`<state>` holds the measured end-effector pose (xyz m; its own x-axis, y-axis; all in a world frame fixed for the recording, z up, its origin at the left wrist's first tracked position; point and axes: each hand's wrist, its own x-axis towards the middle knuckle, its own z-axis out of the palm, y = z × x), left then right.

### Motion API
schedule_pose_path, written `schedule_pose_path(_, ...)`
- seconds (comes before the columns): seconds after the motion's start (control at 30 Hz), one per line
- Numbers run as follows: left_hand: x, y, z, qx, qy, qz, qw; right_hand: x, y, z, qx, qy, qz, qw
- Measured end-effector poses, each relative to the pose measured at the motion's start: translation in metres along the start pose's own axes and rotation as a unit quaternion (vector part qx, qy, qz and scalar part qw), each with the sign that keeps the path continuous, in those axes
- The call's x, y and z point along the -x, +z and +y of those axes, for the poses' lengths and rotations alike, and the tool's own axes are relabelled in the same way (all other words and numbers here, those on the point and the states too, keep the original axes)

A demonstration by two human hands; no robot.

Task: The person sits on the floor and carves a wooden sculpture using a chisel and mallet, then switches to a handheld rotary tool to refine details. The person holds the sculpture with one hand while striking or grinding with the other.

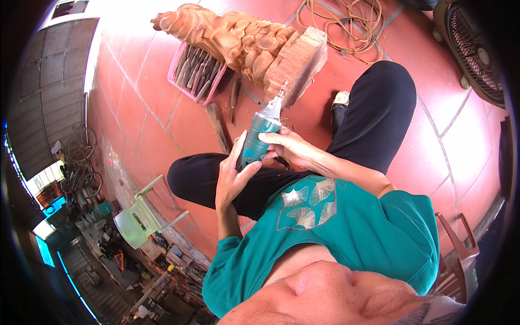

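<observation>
A teal die grinder with a silver nose and a thin bit is held between my two hands over my lap. My left hand wraps the lower body of the tool from the left side. From the right, my right hand grips it, thumb lying across the teal casing. The bit points away from me, near the flat base of a carved wooden sculpture that lies on its side; whether it touches the wood I cannot tell.
A pink basket of carving chisels stands by the sculpture. A loose chisel and a wood strip lie on the red tiles. Coiled cord and a fan are at far right. A green chair stands left.
</observation>
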<state>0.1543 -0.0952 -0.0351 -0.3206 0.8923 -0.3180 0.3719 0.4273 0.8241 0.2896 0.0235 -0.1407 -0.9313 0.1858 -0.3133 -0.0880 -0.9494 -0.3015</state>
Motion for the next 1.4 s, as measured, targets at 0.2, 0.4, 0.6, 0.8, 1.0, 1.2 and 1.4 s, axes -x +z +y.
schedule_pose_path(0.2, 0.001, 0.000, 0.003, -0.005, -0.003, -0.016, 1.000, 0.006, 0.000, 0.000, -0.042, 0.001, -0.011, 0.999)
schedule_pose_path(0.4, 0.001, 0.001, 0.004, -0.006, 0.005, 0.002, 1.000, 0.003, 0.005, -0.005, -0.015, 0.003, -0.006, 1.000)
schedule_pose_path(0.6, 0.001, 0.000, 0.000, 0.023, -0.033, 0.020, 0.999, -0.003, 0.008, -0.010, 0.015, 0.000, -0.016, 1.000)
schedule_pose_path(0.8, 0.000, 0.000, 0.006, -0.018, -0.006, 0.011, 1.000, -0.004, 0.000, -0.002, 0.002, -0.008, 0.000, 1.000)
schedule_pose_path(1.0, 0.000, 0.000, -0.002, -0.018, 0.014, -0.009, 1.000, 0.006, -0.001, 0.001, -0.037, 0.002, -0.003, 0.999)
schedule_pose_path(1.2, 0.000, 0.000, -0.001, -0.019, 0.021, 0.002, 1.000, 0.005, 0.003, -0.003, -0.020, 0.002, 0.002, 1.000)
schedule_pose_path(1.4, 0.000, 0.000, 0.004, 0.005, -0.001, 0.015, 1.000, -0.003, 0.005, -0.004, -0.007, -0.014, 0.002, 1.000)
